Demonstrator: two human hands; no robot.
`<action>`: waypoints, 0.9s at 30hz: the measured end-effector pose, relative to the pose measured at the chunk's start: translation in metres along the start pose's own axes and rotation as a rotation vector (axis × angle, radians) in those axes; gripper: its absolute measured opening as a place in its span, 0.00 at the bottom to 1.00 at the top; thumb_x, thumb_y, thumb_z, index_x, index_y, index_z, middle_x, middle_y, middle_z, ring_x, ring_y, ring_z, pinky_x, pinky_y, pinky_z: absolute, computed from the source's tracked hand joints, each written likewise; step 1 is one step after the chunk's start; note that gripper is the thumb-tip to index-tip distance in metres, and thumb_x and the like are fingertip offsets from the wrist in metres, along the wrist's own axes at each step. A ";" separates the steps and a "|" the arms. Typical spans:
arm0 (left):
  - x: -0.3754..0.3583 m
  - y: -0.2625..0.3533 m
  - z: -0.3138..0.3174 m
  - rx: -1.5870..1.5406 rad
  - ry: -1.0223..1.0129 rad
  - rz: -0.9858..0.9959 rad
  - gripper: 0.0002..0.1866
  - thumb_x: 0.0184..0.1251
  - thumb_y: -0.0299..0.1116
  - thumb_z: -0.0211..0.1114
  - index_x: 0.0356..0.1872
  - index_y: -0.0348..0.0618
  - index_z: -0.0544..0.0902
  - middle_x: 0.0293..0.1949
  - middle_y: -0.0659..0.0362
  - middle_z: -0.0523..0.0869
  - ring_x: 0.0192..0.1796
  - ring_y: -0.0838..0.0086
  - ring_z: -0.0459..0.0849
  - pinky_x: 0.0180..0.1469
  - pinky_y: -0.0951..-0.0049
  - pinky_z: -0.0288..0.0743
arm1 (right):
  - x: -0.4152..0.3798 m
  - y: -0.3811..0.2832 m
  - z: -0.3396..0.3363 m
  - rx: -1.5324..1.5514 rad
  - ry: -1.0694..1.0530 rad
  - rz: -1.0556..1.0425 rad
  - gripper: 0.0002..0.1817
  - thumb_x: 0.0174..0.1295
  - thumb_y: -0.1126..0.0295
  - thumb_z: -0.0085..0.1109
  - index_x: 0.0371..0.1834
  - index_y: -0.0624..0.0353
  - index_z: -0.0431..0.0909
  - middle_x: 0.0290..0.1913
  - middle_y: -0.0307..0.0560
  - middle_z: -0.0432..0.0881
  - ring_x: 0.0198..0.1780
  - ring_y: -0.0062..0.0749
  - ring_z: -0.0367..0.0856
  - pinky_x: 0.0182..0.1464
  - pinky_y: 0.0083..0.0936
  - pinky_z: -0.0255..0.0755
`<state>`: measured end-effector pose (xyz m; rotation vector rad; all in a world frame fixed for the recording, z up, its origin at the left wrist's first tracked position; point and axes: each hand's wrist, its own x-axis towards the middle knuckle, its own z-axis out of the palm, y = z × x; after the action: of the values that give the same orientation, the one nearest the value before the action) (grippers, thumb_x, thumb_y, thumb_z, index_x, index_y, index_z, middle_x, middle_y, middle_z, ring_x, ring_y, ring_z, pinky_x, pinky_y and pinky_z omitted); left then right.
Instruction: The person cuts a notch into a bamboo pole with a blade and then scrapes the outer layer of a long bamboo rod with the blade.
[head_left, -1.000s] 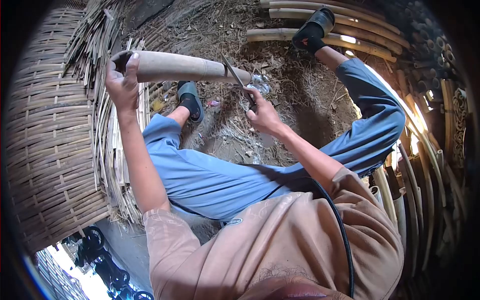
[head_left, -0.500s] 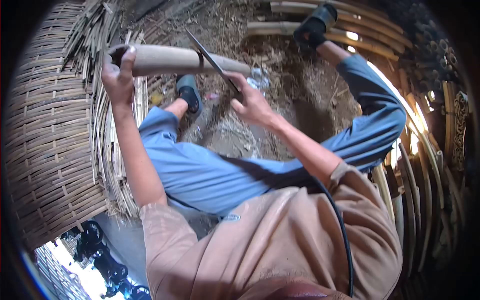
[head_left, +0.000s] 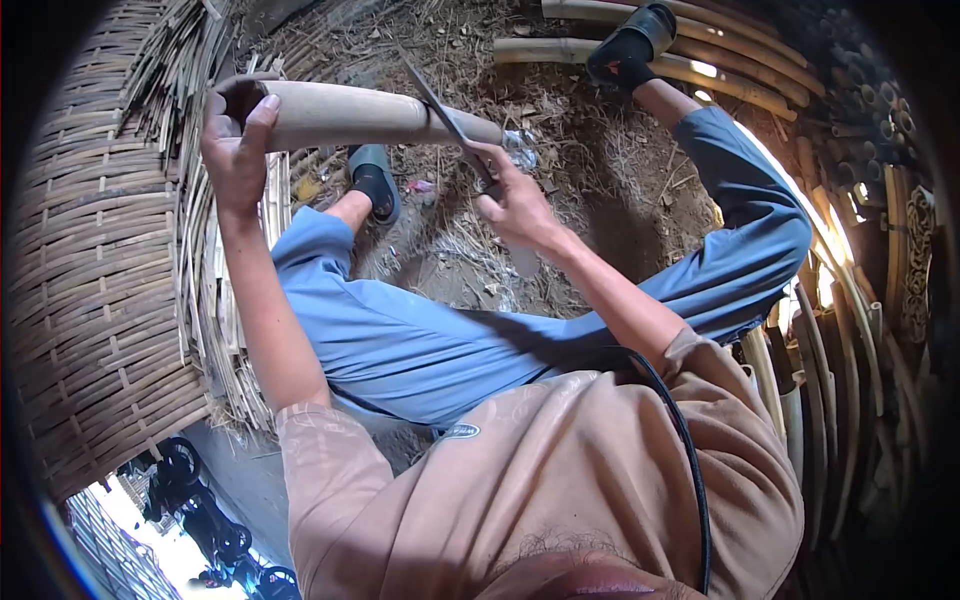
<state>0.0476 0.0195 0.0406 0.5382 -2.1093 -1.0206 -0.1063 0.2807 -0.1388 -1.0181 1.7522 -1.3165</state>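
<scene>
My left hand [head_left: 238, 165] grips the hollow near end of a thick bamboo tube [head_left: 345, 115], thumb on the outside and fingers around the rim. The tube lies nearly level across the view, its far end pointing right. In my right hand [head_left: 515, 210], closed around it, is a long narrow knife [head_left: 428, 95]. Its blade slants up to the left and crosses the tube near a dark ring, toward the far end. Part of the handle is hidden by my fingers.
A woven bamboo panel [head_left: 95, 250] fills the left side, with thin split strips [head_left: 215, 290] beside it. Bamboo poles [head_left: 560, 52] lie at the top right, and more stand at the right. Debris covers the dirt floor [head_left: 450, 260] between my legs.
My right hand and the knife have shifted a little to the right along the tube. The left hand keeps its hold, with the tube almost unmoved.
</scene>
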 end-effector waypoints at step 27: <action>-0.010 0.039 0.022 -0.112 0.134 0.265 0.16 0.59 0.26 0.69 0.49 0.30 0.85 0.43 0.49 0.90 0.45 0.66 0.88 0.56 0.67 0.79 | 0.012 -0.021 -0.005 0.041 0.135 -0.074 0.39 0.61 0.79 0.53 0.78 0.46 0.58 0.15 0.36 0.72 0.19 0.27 0.76 0.26 0.31 0.72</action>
<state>0.0357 0.0600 0.0579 0.2558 -1.9310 -0.9184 -0.1124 0.2689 -0.1179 -0.9996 1.7933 -1.4924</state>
